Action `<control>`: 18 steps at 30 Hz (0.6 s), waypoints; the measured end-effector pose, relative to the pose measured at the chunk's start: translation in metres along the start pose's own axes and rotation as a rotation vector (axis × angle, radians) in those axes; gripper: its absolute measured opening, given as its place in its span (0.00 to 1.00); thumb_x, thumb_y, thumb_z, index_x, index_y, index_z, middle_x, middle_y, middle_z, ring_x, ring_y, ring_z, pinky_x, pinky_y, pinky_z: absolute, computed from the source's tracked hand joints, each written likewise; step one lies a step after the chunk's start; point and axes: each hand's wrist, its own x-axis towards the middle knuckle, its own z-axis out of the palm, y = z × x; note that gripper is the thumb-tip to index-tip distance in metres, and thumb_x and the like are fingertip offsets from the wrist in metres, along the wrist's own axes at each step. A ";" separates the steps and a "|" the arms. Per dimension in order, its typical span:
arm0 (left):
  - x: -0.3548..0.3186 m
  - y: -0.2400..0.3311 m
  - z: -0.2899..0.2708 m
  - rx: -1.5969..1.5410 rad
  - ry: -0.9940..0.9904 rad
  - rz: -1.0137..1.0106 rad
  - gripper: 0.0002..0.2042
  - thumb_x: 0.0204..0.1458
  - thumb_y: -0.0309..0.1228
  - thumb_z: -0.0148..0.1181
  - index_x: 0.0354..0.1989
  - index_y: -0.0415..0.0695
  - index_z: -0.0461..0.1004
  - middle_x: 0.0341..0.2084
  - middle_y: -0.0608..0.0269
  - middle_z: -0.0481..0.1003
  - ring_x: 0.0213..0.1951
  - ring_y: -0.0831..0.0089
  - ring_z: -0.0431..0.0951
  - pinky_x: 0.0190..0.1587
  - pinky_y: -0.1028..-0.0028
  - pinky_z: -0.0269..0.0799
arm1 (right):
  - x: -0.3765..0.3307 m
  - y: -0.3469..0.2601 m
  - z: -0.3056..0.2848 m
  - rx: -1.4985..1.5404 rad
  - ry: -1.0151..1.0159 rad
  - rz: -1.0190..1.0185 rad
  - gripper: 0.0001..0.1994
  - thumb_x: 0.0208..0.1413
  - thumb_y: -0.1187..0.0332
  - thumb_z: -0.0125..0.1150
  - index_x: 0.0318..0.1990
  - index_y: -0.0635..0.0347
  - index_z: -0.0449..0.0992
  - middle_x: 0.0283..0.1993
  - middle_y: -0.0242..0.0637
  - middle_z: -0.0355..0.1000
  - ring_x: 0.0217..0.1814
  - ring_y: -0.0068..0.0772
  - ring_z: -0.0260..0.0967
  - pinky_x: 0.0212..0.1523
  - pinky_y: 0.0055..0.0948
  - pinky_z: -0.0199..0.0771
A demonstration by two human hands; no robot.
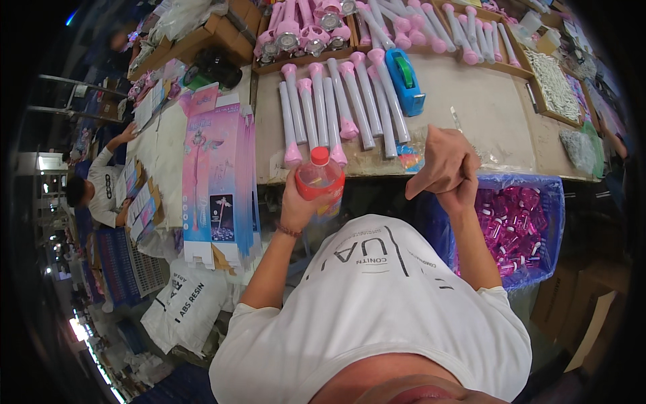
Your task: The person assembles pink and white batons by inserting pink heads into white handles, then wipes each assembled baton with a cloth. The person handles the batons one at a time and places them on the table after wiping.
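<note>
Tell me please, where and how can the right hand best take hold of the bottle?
Probably by the red cap, from above and the right. The bottle is held with its cap uppermost and uncovered, while the left hand wraps the left side of the body. The right hand is on the uncovered side.

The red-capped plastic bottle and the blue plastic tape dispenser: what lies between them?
White, pink-ended plastic tubes lie on the tan table between bottle and dispenser, in the head view.

Downward fisheye view from head height
</note>
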 end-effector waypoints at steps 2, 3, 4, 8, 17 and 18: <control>-0.001 -0.003 -0.006 0.002 -0.012 0.000 0.45 0.32 0.37 0.76 0.59 0.36 0.55 0.49 0.55 0.69 0.51 0.68 0.70 0.55 0.70 0.65 | 0.000 0.008 0.007 -0.014 -0.050 -0.004 0.29 0.61 0.50 0.43 0.62 0.61 0.55 0.63 0.39 0.58 0.64 0.38 0.56 0.62 0.40 0.57; -0.001 -0.006 -0.008 0.007 -0.019 -0.017 0.44 0.33 0.38 0.76 0.58 0.36 0.57 0.48 0.56 0.69 0.50 0.69 0.70 0.55 0.70 0.65 | 0.000 0.012 0.011 -0.022 -0.001 -0.018 0.28 0.61 0.50 0.43 0.62 0.60 0.55 0.63 0.39 0.58 0.64 0.38 0.56 0.63 0.40 0.57; 0.000 -0.008 -0.011 -0.042 -0.027 0.013 0.43 0.34 0.38 0.75 0.58 0.36 0.57 0.49 0.56 0.69 0.50 0.69 0.70 0.55 0.70 0.65 | 0.000 0.015 0.015 -0.028 -0.054 -0.009 0.28 0.61 0.50 0.43 0.62 0.60 0.55 0.63 0.39 0.58 0.65 0.38 0.56 0.63 0.40 0.57; -0.001 -0.020 -0.018 -0.131 -0.046 0.027 0.43 0.35 0.39 0.74 0.59 0.36 0.56 0.49 0.56 0.69 0.50 0.69 0.70 0.54 0.71 0.65 | -0.001 0.026 0.031 -0.068 -0.016 -0.024 0.29 0.60 0.50 0.45 0.62 0.59 0.56 0.63 0.39 0.58 0.65 0.39 0.55 0.64 0.42 0.56; 0.016 -0.005 -0.029 0.283 -0.148 0.117 0.45 0.35 0.43 0.72 0.60 0.34 0.55 0.50 0.47 0.68 0.52 0.60 0.70 0.54 0.68 0.66 | 0.026 0.069 0.044 -0.247 0.104 -0.019 0.28 0.58 0.50 0.50 0.60 0.57 0.58 0.60 0.36 0.61 0.63 0.36 0.58 0.62 0.39 0.59; 0.021 0.003 -0.031 0.417 -0.154 0.172 0.45 0.35 0.44 0.72 0.60 0.34 0.55 0.50 0.45 0.68 0.53 0.57 0.70 0.54 0.67 0.65 | 0.034 0.078 0.043 -0.267 0.164 0.001 0.27 0.58 0.49 0.50 0.59 0.56 0.59 0.59 0.36 0.62 0.62 0.35 0.58 0.61 0.38 0.60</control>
